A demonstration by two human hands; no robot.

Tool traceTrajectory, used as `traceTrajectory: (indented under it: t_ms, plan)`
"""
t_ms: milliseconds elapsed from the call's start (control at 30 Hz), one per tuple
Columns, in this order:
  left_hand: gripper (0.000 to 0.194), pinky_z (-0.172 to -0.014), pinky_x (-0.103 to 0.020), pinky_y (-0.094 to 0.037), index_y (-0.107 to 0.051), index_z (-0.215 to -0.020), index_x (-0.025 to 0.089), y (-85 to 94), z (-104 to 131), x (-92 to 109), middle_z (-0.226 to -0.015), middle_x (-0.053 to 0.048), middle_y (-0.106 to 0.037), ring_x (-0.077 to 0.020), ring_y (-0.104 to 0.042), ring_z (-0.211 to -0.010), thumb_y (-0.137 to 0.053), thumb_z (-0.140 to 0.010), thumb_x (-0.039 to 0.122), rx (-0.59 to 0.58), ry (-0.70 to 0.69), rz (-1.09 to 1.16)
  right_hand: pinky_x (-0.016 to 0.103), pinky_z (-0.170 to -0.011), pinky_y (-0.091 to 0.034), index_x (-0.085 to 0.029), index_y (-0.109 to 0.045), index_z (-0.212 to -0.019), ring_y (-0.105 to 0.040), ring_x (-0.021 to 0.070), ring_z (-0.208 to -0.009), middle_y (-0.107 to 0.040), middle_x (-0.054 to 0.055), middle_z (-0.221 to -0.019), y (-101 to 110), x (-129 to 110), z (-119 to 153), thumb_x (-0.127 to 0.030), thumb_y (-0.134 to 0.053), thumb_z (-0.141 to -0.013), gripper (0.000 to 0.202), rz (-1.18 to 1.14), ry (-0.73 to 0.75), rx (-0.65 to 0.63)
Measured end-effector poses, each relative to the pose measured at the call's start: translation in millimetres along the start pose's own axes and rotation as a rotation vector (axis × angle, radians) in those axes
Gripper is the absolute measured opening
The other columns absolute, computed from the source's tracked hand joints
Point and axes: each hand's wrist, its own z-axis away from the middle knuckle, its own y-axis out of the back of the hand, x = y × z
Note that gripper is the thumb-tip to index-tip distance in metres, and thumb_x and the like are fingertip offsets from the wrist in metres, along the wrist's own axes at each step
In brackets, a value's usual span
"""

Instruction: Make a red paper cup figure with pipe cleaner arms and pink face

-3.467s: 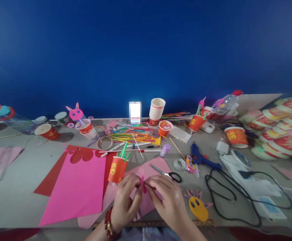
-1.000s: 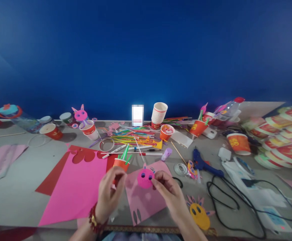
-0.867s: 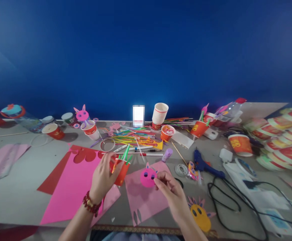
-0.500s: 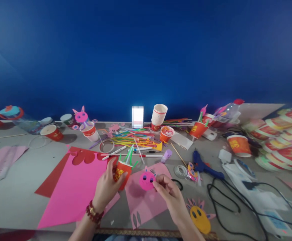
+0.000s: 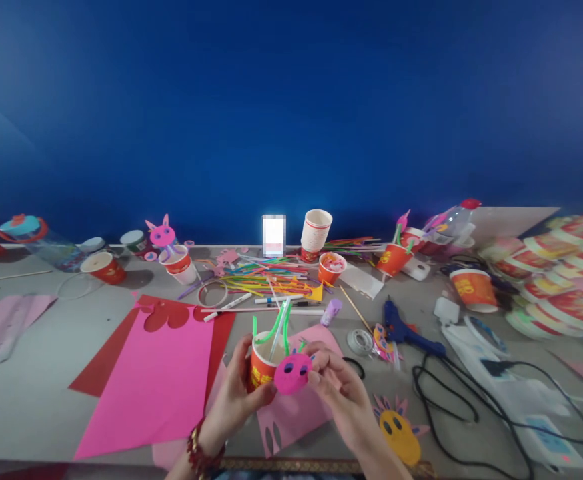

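A red paper cup (image 5: 261, 373) with yellow lettering is in my left hand (image 5: 239, 393), fingers wrapped round its side. Green and clear straws (image 5: 282, 327) stick up out of the cup. Between the thumb and fingers of my right hand (image 5: 339, 383) is a round pink face cutout (image 5: 293, 375) with purple-lidded eyes and small ears. The cutout overlaps the cup's right side in view; whether they touch I cannot tell. Beneath both hands lies a light pink sheet (image 5: 304, 417) with narrow holes cut in it.
Bright pink paper (image 5: 159, 373) lies to the left. To the right are a blue glue gun (image 5: 411, 333), its black cord, a tape roll (image 5: 360, 342), a power strip (image 5: 546, 433) and a yellow face cutout (image 5: 399, 437). Loose straws (image 5: 266, 273) and stacked cups (image 5: 316, 230) stand behind.
My left hand has brought the cup right, towards the pink face, and turned it more upright, so its rim now shows. The pink face has dropped slightly nearer me.
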Motion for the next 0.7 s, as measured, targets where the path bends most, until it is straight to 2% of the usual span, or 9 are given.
traceTrajectory:
  t_ms: [67, 167, 300, 367, 500, 700]
  plan:
    - [0.073, -0.095, -0.039, -0.052, -0.036, -0.135, 0.025, -4.1, 1, 2, -0.128, -0.011, -0.058, -0.0281, -0.062, -0.113, -0.077, -0.076, 0.041, 0.027, -0.012, -0.028, 0.031, -0.081, -0.046, -0.023, -0.064, -0.080, -0.057, 0.0226, -0.092, -0.060, 0.005, -0.090, 1, 0, 0, -0.036, -0.070, -0.088, 0.016, -0.005, -0.002, 0.026]
    - [0.082, -0.092, -0.041, -0.054, -0.038, -0.134, 0.024, -7.7, 2, 5, -0.124, -0.013, -0.061, -0.0320, -0.062, -0.113, -0.083, -0.068, 0.043, 0.107, -0.062, -0.185, 0.030, -0.080, -0.046, -0.023, -0.065, -0.080, -0.057, 0.0216, -0.090, -0.060, 0.004, -0.086, 5, -1, 0, -0.035, -0.071, -0.087, 0.016, 0.011, -0.007, 0.046]
    - [0.094, -0.104, -0.048, -0.046, -0.034, -0.142, 0.022, -7.8, 5, 5, -0.139, -0.018, -0.052, -0.0385, -0.050, -0.130, -0.083, -0.067, 0.047, 0.153, -0.116, -0.325, 0.026, -0.068, -0.044, -0.022, -0.064, -0.076, -0.053, 0.0166, -0.072, -0.057, 0.001, -0.074, 15, -5, -6, -0.036, -0.070, -0.089, 0.020, 0.067, -0.011, 0.112]
    - [0.094, -0.108, -0.049, -0.043, -0.031, -0.146, 0.022, -7.2, 7, 3, -0.146, -0.019, -0.046, -0.0391, -0.046, -0.135, -0.080, -0.071, 0.050, 0.081, -0.105, -0.275, 0.025, -0.063, -0.043, -0.022, -0.064, -0.076, -0.051, 0.0152, -0.068, -0.056, 0.000, -0.070, 21, -9, -12, -0.037, -0.070, -0.088, 0.021, 0.069, -0.007, 0.173]
    - [0.087, -0.108, -0.048, -0.042, -0.024, -0.151, 0.023, -7.9, 12, 2, -0.147, -0.018, -0.047, -0.0365, -0.050, -0.132, -0.070, -0.082, 0.051, -0.108, -0.025, -0.083, 0.025, -0.060, -0.043, -0.021, -0.065, -0.075, -0.050, 0.0141, -0.065, -0.056, -0.001, -0.069, 23, -19, -25, -0.041, -0.074, -0.083, 0.023, 0.069, 0.017, 0.230]
    - [0.082, -0.109, -0.047, -0.042, -0.029, -0.150, 0.023, -13.2, 14, 3, -0.143, -0.017, -0.051, -0.0367, -0.050, -0.132, -0.072, -0.084, 0.045, -0.151, -0.017, 0.005, 0.026, -0.061, -0.046, -0.020, -0.065, -0.073, -0.053, 0.0149, -0.066, -0.058, 0.000, -0.069, 15, -26, -36, -0.045, -0.076, -0.079, 0.028, 0.091, -0.009, 0.210]
